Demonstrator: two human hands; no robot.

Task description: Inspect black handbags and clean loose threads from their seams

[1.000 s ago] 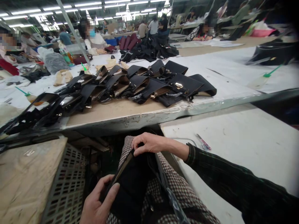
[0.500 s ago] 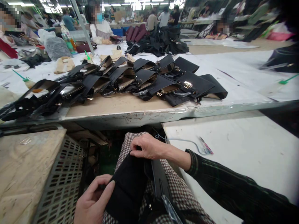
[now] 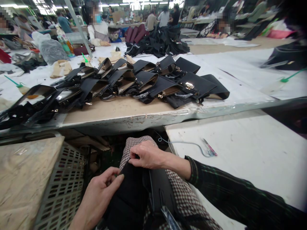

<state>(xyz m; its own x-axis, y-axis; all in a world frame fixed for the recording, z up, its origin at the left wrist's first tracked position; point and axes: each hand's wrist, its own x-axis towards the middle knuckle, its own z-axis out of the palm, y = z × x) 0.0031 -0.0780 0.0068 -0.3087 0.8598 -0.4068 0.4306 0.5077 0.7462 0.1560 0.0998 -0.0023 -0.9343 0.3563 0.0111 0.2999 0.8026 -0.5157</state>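
Observation:
A black handbag (image 3: 159,188) lies across the checked cloth on my lap, its black fabric lining (image 3: 127,198) spread toward the left. Thumb and fingers of my right hand (image 3: 146,155) pinch the lining's upper edge. Lower and to the left, my left hand (image 3: 103,188) grips the same edge between thumb and forefinger. Clear plastic wrap (image 3: 170,217) shows on the bag near the bottom of the view. My hands and the frame's lower border hide part of the bag.
Several black handbags (image 3: 165,86) lie in rows on the worktable (image 3: 251,80) ahead. A white side table (image 3: 240,140) at right holds a small pointed tool (image 3: 209,147) and a cord. At left stands a plastic crate (image 3: 62,182) beside a board. Across the table sits a masked co-worker (image 3: 99,32).
My left hand has moved up along the lining's edge, closer to my right hand. The right hand keeps its pinch. The whole view has shifted slightly.

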